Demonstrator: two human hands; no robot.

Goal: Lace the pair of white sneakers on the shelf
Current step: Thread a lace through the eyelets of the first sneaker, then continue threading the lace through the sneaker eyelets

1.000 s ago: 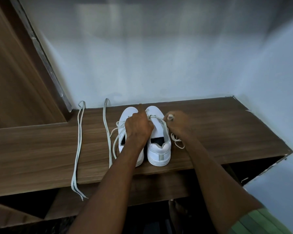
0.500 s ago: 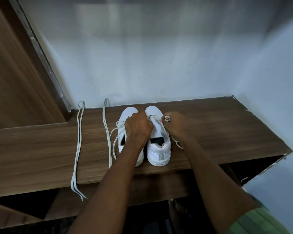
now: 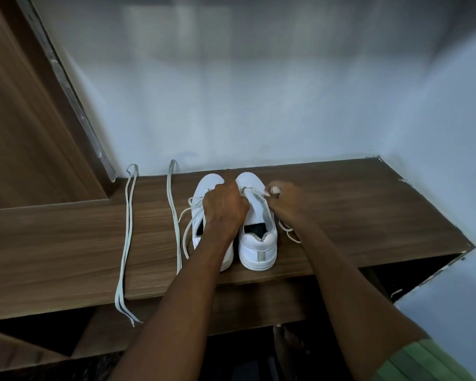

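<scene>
Two white sneakers stand side by side on the wooden shelf (image 3: pixel 368 215), toes toward the wall. My left hand (image 3: pixel 224 207) lies over the left sneaker (image 3: pixel 206 188) and reaches onto the front of the right sneaker (image 3: pixel 257 243), its fingers curled at the lace there. My right hand (image 3: pixel 283 198) pinches the white lace end just right of that shoe's eyelets. A loose loop of this lace (image 3: pixel 289 232) trails on the shelf by my right wrist. Loose lace strands (image 3: pixel 187 224) hang off the left sneaker.
Two spare white laces lie on the shelf to the left: one long lace (image 3: pixel 124 243) hanging over the front edge, another lace (image 3: pixel 173 210) beside the left sneaker. A wooden door panel (image 3: pixel 25 133) stands at far left. White walls close the back and right.
My right hand has drawn the lace end slightly up and right, then back close to the right sneaker's eyelets. My left hand has stayed put on the shoes.
</scene>
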